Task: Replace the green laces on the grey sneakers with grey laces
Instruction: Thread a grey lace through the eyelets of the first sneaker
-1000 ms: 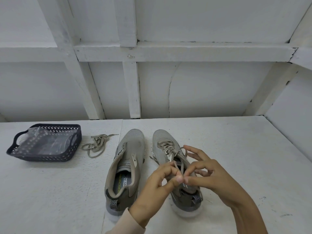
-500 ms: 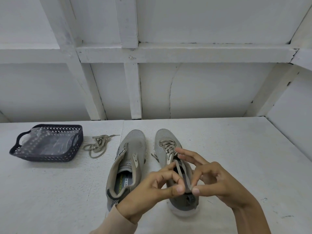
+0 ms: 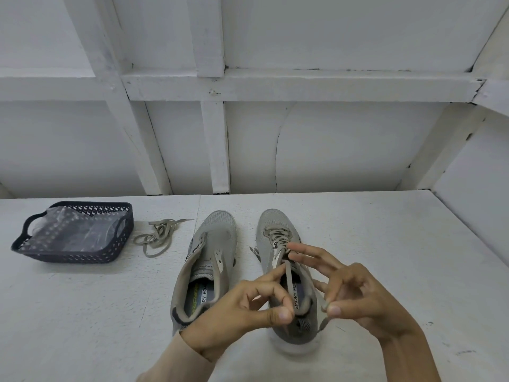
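Observation:
Two grey sneakers stand side by side on the white table point(image 3: 371, 244), toes pointing away from me. The left sneaker point(image 3: 212, 260) has no lace in it. The right sneaker point(image 3: 278, 238) is laced at its front eyelets, and both lace ends point(image 3: 288, 282) run back toward me. My left hand point(image 3: 248, 307) pinches one end between thumb and forefinger above the shoe's opening. My right hand point(image 3: 355, 296) pinches the other end beside the heel, its other fingers spread. A loose lace point(image 3: 158, 237) lies bunched left of the sneakers.
A dark perforated basket point(image 3: 77, 255) with a clear plastic bag inside sits at the table's far left. A white panelled wall point(image 3: 248, 139) rises behind the table, and another wall closes in on the right.
My hands have drawn apart and toward me, pulling the two lace ends out of the right sneaker's upper eyelets so they stretch back over the opening.

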The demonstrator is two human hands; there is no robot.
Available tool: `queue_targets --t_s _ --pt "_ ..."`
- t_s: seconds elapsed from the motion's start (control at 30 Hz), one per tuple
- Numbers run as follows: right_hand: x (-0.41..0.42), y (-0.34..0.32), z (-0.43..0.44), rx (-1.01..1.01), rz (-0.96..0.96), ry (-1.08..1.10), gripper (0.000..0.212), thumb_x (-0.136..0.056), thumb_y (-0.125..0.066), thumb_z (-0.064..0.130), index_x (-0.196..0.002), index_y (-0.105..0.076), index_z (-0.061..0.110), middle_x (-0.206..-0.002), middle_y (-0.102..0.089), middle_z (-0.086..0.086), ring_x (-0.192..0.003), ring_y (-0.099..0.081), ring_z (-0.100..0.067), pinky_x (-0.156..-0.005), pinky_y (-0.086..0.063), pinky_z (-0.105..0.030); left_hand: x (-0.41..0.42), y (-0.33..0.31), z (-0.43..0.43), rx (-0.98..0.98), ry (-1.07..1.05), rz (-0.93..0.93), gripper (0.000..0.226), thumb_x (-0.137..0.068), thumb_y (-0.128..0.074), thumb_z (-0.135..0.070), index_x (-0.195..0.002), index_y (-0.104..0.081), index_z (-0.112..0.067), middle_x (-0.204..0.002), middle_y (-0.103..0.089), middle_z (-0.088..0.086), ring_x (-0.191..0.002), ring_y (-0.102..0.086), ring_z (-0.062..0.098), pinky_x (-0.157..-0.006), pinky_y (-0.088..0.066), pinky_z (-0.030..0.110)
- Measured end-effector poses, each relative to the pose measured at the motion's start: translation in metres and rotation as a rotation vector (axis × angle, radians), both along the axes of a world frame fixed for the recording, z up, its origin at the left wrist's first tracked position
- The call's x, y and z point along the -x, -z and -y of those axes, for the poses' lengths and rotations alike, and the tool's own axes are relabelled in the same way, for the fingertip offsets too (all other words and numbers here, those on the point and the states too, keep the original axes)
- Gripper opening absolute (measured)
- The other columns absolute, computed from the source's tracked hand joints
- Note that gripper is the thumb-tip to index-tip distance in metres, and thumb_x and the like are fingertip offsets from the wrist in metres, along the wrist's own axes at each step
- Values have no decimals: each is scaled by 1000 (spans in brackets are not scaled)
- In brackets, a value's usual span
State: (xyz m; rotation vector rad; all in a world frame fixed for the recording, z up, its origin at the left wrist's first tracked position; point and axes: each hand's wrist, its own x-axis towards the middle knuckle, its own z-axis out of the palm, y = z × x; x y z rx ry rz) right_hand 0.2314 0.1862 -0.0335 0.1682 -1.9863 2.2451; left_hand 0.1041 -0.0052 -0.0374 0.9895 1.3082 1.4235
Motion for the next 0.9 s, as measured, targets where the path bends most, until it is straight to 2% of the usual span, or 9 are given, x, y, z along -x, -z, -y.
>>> queue_targets --t_s 0.1,0.23,0.3,0.4,0.5,0.53,0.67,0.77,0.9 --pt "-1 -2 0 -5 53 23 3 -69 -75 8 -70 -73 6 -143 -49 -17 -138 -40 -33 -110 -28 -57 -5 3 -2 36 -139 -86 8 -80 -77 -27 -74 -72 -28 -122 -67 -6 -136 -35 -7 -106 -32 28" --pt "-2 -16 2 -48 177 171 23 -70 -78 25 -74 -68 5 -132 -60 -8 -127 -53 -26 -101 -41 -45 -7 -5 -6 -63 -384 -255 19 -78 -70 -41 -78 -70 -22 -97 -73 -3 -100 -65 9 -91 -44 21" --pt "2 -28 4 -89 198 256 22 -73 -76 26 -76 -68 6 -118 -67 -6 -117 -61 -24 -99 -47 -41 -1 -14 -7 -106 -479 -336 21 -79 -68 -42 -82 -70 -22 -83 -71 -3 -85 -65 11 -82 -47 22" --pt "16 -47 7 -269 225 364 10 -83 -75 18 -79 -70 10 -89 -70 -11 -90 -66 -22 -89 -52 -35 8 -33 -11 -165 -536 -436 10 -82 -73 -30 -81 -71 -20 -76 -69 -8 -73 -63 7 -74 -47 17" --pt "32 -64 9 -513 235 491 8 -87 -69 19 -79 -69 19 -83 -69 5 -83 -63 -10 -72 -50 -19 16 -50 -17 -200 -544 -554 4 -83 -75 -21 -82 -72 -23 -77 -70 -14 -75 -63 4 -76 -45 15" --pt "36 -69 10 -573 226 533 8 -87 -68 21 -79 -68 22 -84 -67 9 -81 -62 -7 -68 -49 -19 18 -54 -19 -212 -544 -569 5 -82 -76 -20 -82 -73 -24 -77 -70 -15 -76 -63 3 -78 -44 14" --pt "48 -88 9 -654 196 530 8 -88 -66 20 -81 -68 20 -70 -63 3 -58 -57 -11 -59 -51 -29 23 -64 -30 -262 -574 -493 4 -80 -78 -17 -81 -75 -21 -81 -74 -9 -82 -69 7 -82 -49 17" --pt "58 -99 12 -590 129 522 6 -88 -68 11 -83 -71 13 -69 -65 -8 -53 -55 -9 -51 -49 -24 28 -67 -38 -322 -574 -403 7 -80 -77 -13 -83 -75 -19 -85 -76 -3 -87 -71 13 -85 -52 24" --pt "68 -108 13 -535 64 534 10 -86 -67 3 -82 -73 11 -65 -66 -5 -50 -55 -7 -49 -44 -18 31 -67 -48 -383 -508 -189 14 -81 -71 2 -93 -71 -4 -84 -75 1 -82 -71 13 -78 -53 21"
